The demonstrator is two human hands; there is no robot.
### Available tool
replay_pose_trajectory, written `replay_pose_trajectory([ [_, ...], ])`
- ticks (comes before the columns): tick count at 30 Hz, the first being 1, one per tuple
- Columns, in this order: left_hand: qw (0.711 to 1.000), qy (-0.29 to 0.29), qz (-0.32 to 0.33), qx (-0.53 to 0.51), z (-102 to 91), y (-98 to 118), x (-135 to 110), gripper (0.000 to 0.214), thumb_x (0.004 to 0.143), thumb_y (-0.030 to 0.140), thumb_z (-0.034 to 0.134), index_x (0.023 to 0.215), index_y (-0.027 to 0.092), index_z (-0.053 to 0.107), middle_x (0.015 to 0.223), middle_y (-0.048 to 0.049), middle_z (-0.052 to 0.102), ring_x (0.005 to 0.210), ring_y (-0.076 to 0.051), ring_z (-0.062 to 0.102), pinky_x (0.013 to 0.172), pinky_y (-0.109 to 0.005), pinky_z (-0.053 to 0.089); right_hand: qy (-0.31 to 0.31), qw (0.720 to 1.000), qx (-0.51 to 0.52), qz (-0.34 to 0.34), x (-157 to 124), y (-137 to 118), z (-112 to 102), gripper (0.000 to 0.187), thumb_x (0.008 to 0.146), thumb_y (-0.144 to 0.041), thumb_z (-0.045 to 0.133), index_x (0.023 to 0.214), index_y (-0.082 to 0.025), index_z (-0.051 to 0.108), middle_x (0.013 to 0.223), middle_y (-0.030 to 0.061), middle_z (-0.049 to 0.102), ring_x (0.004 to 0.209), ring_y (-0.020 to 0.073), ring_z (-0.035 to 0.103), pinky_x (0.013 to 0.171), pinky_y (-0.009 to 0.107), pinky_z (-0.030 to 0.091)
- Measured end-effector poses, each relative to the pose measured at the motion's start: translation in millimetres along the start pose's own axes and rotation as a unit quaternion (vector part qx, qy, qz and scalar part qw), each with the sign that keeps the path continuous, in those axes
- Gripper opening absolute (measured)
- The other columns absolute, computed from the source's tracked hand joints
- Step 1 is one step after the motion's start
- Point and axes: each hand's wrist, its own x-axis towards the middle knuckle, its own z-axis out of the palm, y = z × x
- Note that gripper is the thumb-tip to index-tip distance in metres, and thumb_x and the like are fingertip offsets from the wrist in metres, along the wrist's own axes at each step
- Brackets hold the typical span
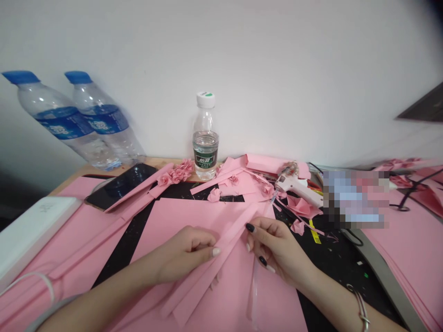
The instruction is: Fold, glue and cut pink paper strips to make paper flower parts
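Observation:
A long folded strip of pink paper [207,276] slants across the middle, over a large pink sheet [173,216]. My left hand [190,251] is closed on the strip, thumb on top and the curled fingers partly hidden. From the other side my right hand [275,246] pinches the strip's right edge near its upper part, its fingers curled in. A thin translucent strip [254,295] runs down below my right hand; whether the hand holds it I cannot tell. Beyond my right hand lies a pale pink glue gun [299,190].
Pink paper roses [178,173] and a dark phone [121,186] lie at the left, near a white box [38,230]. A small water bottle [205,138] stands by the wall, with two larger bottles [104,120] at left. Paper scraps litter the black mat [332,263].

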Motion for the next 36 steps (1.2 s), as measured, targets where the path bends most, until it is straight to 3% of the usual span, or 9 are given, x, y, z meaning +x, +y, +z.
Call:
replay_pose_trajectory([
  [5,0.999,0.051,-0.014,-0.012,-2.8,-6,1,0.042,0.086,0.052,0.059,0.064,0.018,0.049,0.060,0.0045,0.042,0.053,-0.010,0.038,0.048,-0.023,0.027,0.025,0.999,0.000,-0.032,3,0,-4,0.034,0.080,-0.045,0.072,0.066,-0.015,0.063,0.052,-0.0018,0.060,0.029,0.0021,0.033,0.026,0.014,0.024],
  [10,0.990,0.119,-0.026,-0.074,-3.6,-9,3,0.046,0.085,0.054,0.060,0.061,0.019,0.040,0.052,0.0089,0.029,0.044,-0.006,0.027,0.041,-0.020,0.020,0.053,0.991,-0.057,-0.106,3,2,-9,0.031,0.086,-0.043,0.067,0.071,-0.017,0.061,0.058,-0.0006,0.063,0.032,0.0037,0.040,0.029,0.016,0.026],
  [14,0.979,0.141,-0.026,-0.143,-2.4,-7,6,0.046,0.080,0.052,0.067,0.061,0.020,0.042,0.046,0.0081,0.042,0.037,-0.007,0.042,0.040,-0.020,0.034,0.093,0.963,-0.185,-0.175,2,-2,-17,0.027,0.091,-0.042,0.059,0.078,-0.018,0.060,0.059,-0.0016,0.059,0.037,0.0067,0.044,0.035,0.020,0.030],
  [17,0.977,0.122,-0.024,-0.176,-3.1,-7,7,0.037,0.080,0.050,0.070,0.071,0.017,0.054,0.054,0.0027,0.058,0.047,-0.012,0.058,0.050,-0.024,0.048,0.136,0.903,-0.328,-0.241,2,-8,-26,0.023,0.094,-0.037,0.052,0.081,-0.020,0.060,0.058,-0.0020,0.056,0.042,0.0096,0.046,0.041,0.023,0.036],
  [22,0.972,0.122,-0.016,-0.199,-5.4,-3,8,0.036,0.077,0.048,0.075,0.080,0.015,0.060,0.064,-0.0006,0.065,0.060,-0.015,0.065,0.057,-0.025,0.052,0.226,0.731,-0.541,-0.350,3,-21,-45,0.015,0.089,-0.027,0.051,0.083,-0.022,0.063,0.058,-0.0005,0.060,0.048,0.0145,0.054,0.048,0.026,0.040],
  [25,0.970,0.125,-0.013,-0.206,-5.9,-3,9,0.034,0.076,0.045,0.077,0.085,0.015,0.062,0.068,-0.0011,0.066,0.063,-0.015,0.065,0.059,-0.025,0.052,0.293,0.654,-0.590,-0.372,5,-34,-59,0.017,0.090,-0.027,0.050,0.092,-0.021,0.065,0.068,0.0035,0.067,0.057,0.0178,0.061,0.057,0.029,0.046],
  [29,0.971,0.125,-0.011,-0.205,-6.0,-6,10,0.033,0.077,0.043,0.076,0.088,0.015,0.062,0.071,-0.0016,0.067,0.065,-0.015,0.065,0.061,-0.026,0.052,0.374,0.553,-0.650,-0.362,11,-51,-88,0.025,0.088,-0.028,0.051,0.107,-0.018,0.063,0.094,0.0123,0.069,0.089,0.0281,0.064,0.078,0.039,0.048],
  [32,0.972,0.122,-0.013,-0.203,-6.2,-8,10,0.034,0.077,0.043,0.076,0.087,0.015,0.062,0.071,-0.0011,0.066,0.064,-0.015,0.065,0.062,-0.026,0.053,0.383,0.514,-0.710,-0.292,16,-55,-109,0.033,0.087,-0.034,0.054,0.112,-0.015,0.062,0.106,0.0177,0.067,0.098,0.0343,0.059,0.081,0.046,0.046],
  [36,0.972,0.122,-0.016,-0.201,-6.3,-7,10,0.035,0.075,0.044,0.077,0.087,0.015,0.062,0.071,-0.0009,0.066,0.064,-0.014,0.065,0.062,-0.025,0.053,0.375,0.507,-0.752,-0.191,20,-51,-119,0.039,0.092,-0.039,0.046,0.117,-0.013,0.060,0.103,0.0180,0.067,0.092,0.0363,0.059,0.071,0.046,0.047],
])
